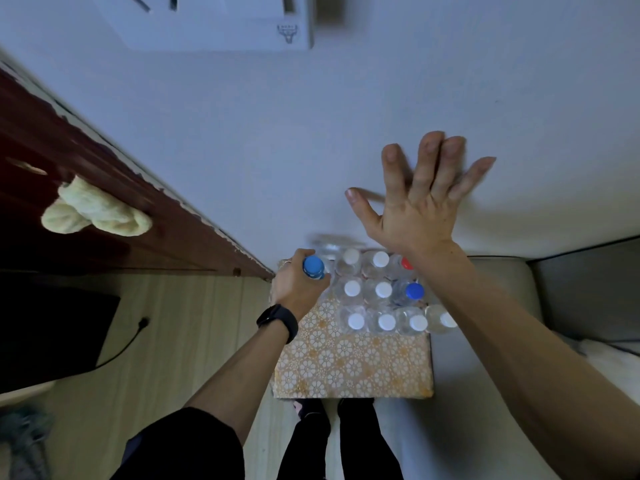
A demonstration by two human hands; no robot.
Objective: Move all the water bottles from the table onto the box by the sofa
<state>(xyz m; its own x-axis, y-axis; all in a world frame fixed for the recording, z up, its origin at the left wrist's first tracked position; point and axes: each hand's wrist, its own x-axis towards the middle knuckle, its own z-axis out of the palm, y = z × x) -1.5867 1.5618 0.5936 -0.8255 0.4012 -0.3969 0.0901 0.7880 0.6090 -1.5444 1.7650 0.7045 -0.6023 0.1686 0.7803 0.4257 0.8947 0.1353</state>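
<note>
On the floral-patterned box (pixel 346 368), which sits on the floor just beside the grey sofa (pixel 571 296), a cluster of clear water bottles (pixel 383 289) already stands in about three rows at the far end. Most have white caps, one a red cap and one a blue cap. The left hand (pixel 298 282), with a dark wristband (pixel 278 322) at its wrist, is wrapped round the neck of another blue-capped bottle (pixel 313 266) at the far left corner of the box, beside the cluster. The hand covers the bottle's body, so I cannot tell whether its base is down on the box or just above it. The right hand (pixel 415 216) is lifted in front of the pale wall (pixel 277 133), fingers spread and straight, holding nothing; whether it touches the wall cannot be told. Judging by the ten or so bottles in place, the task looks well along, with this bottle being added at the corner. The table is out of view, so how many bottles remain there is unknown. Something clear and blurred lies behind the far row, too smeared to name. The near half of the box top is bare, and the person's legs (pixel 339 438) hide the floor in front of it.
</note>
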